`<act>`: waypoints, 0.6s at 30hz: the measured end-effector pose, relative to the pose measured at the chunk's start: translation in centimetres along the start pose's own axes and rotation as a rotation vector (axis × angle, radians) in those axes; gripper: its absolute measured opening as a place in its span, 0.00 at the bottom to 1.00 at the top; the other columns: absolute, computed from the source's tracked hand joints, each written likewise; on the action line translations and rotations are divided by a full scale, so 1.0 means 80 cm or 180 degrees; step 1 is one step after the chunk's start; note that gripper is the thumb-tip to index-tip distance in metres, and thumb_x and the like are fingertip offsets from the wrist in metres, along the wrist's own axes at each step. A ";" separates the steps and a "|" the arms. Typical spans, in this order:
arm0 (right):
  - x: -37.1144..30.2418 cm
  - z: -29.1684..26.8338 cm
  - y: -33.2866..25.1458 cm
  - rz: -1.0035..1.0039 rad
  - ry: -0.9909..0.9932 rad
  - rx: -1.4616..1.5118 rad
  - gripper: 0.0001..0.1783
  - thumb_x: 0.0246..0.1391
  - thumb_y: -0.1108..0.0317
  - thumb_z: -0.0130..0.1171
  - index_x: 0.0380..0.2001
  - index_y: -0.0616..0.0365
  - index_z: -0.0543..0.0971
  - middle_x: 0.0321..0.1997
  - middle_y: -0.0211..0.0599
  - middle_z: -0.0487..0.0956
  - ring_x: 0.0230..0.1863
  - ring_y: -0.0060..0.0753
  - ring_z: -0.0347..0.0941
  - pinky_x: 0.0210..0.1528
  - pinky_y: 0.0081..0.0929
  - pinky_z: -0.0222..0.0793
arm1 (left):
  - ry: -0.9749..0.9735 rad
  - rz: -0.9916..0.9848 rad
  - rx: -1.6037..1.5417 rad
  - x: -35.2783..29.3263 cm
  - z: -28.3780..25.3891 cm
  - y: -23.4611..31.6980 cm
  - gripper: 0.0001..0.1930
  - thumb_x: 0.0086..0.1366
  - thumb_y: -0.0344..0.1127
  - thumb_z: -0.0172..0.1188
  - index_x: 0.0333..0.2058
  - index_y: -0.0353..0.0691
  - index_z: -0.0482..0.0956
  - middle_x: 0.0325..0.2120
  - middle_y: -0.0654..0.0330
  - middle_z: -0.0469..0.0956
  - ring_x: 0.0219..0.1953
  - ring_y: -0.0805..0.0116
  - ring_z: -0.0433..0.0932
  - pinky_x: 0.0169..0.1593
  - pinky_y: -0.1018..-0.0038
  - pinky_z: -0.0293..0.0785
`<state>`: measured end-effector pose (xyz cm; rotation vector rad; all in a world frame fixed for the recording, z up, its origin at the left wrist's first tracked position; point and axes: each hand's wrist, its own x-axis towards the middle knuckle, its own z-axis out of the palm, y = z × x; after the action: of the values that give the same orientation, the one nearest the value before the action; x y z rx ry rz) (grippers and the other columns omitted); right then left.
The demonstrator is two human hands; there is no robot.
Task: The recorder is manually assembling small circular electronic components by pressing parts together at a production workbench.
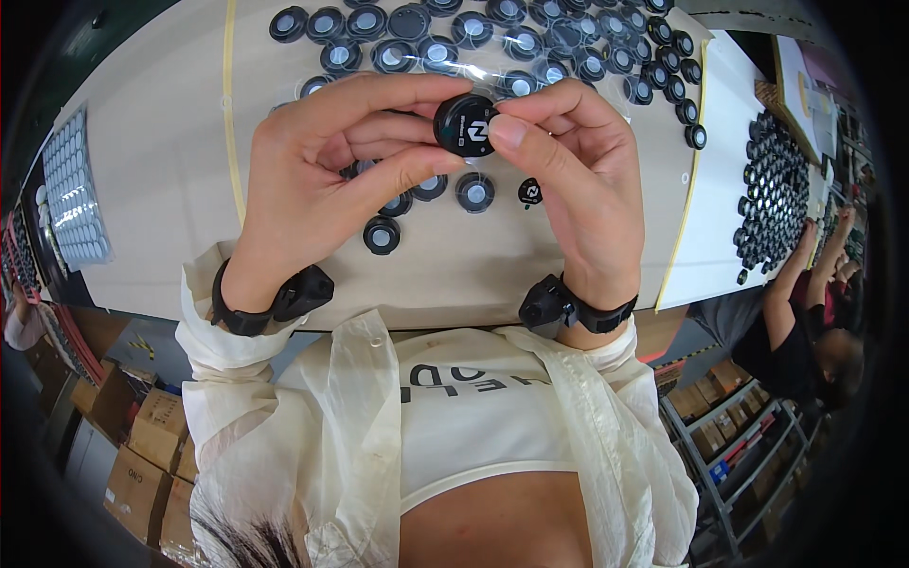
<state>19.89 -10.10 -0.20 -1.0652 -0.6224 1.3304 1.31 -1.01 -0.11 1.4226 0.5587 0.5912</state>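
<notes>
Between my two hands, above the table [445,284], is a round black puck-shaped piece [454,133] with a white mark on its top face. My left hand [312,156] grips its left side, with the thumb below and the index finger above. My right hand [587,180] pinches at its right edge, the thumb lying partly over the face. On the table below my fingers are several similar black round pieces with grey centres, one of them a lone piece [382,235] nearest me. A small black disc with a white mark [529,192] lies beside my right wrist.
Many more black round pieces [393,55] cover the table's far side, some under clear film. Yellow tape strips [230,95] run along the surface. A bagged sheet of white discs [76,189] lies left. At right, a person [805,322] reaches toward massed black pieces [772,199]. Cardboard boxes [142,483] stand lower left.
</notes>
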 end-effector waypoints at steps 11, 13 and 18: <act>0.005 0.004 0.005 -0.0210 0.0164 -0.0492 0.09 0.52 0.80 0.67 0.37 0.67 0.81 0.37 0.41 0.84 0.38 0.23 0.81 0.42 0.17 0.77 | 0.0046 0.0123 0.0370 0.002 -0.001 -0.005 0.22 0.59 0.14 0.61 0.53 0.24 0.74 0.47 0.47 0.78 0.45 0.61 0.82 0.47 0.73 0.83; 0.006 0.001 0.007 -0.0283 0.0154 -0.0578 0.08 0.52 0.80 0.67 0.37 0.67 0.81 0.37 0.41 0.84 0.38 0.24 0.81 0.42 0.17 0.77 | 0.0054 0.0130 0.0400 0.004 -0.001 -0.006 0.21 0.59 0.14 0.61 0.53 0.24 0.75 0.47 0.46 0.77 0.45 0.61 0.83 0.47 0.73 0.83; 0.010 -0.002 0.009 -0.0088 0.0128 0.0168 0.10 0.53 0.79 0.67 0.37 0.64 0.78 0.37 0.38 0.82 0.39 0.23 0.81 0.42 0.16 0.76 | -0.0200 0.0038 0.0090 0.016 -0.005 -0.003 0.20 0.61 0.18 0.62 0.52 0.27 0.73 0.49 0.46 0.78 0.45 0.63 0.82 0.48 0.74 0.81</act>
<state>19.82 -9.47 -1.04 -1.0346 -0.5672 1.2919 2.04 0.14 -0.35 1.4671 0.5107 0.5479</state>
